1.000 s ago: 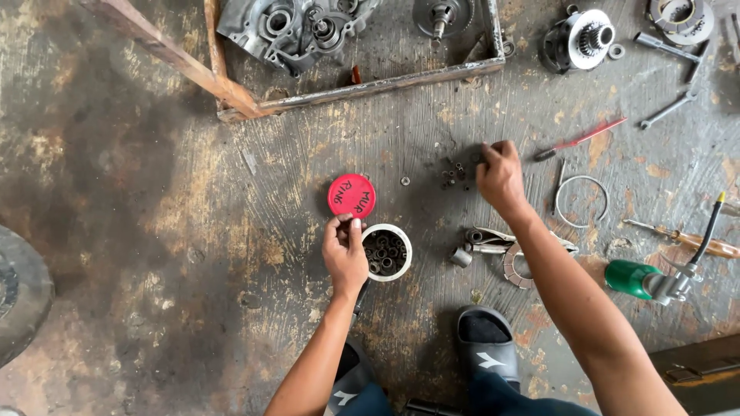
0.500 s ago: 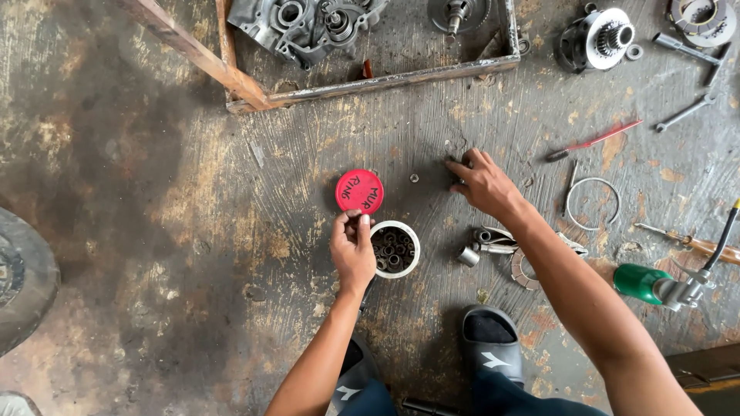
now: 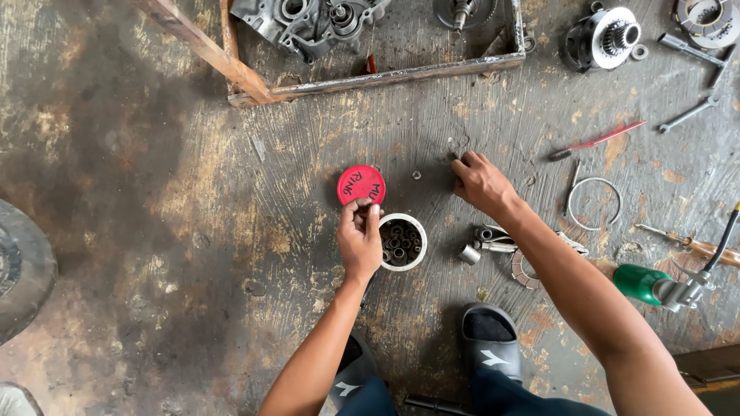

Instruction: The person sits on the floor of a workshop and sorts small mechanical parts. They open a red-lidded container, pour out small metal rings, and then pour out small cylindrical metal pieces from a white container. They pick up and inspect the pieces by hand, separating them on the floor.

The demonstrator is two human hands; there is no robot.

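Red lid (image 3: 361, 184) sits off white tub (image 3: 401, 242); our left hand (image 3: 359, 240) pinches sm. part at rim, right hand (image 3: 482, 183) curled, contents hidden, beyond tub.

Right hand drops lower on the floor, left fingers reach the lid

The right hand (image 3: 482, 183) now lies flatter and lower, nearer the small ring (image 3: 416, 175) than a second ago. The left hand (image 3: 360, 240), earlier beside the white tub (image 3: 401, 242), now touches the red lid (image 3: 361, 185) with its fingers (image 3: 358, 212).
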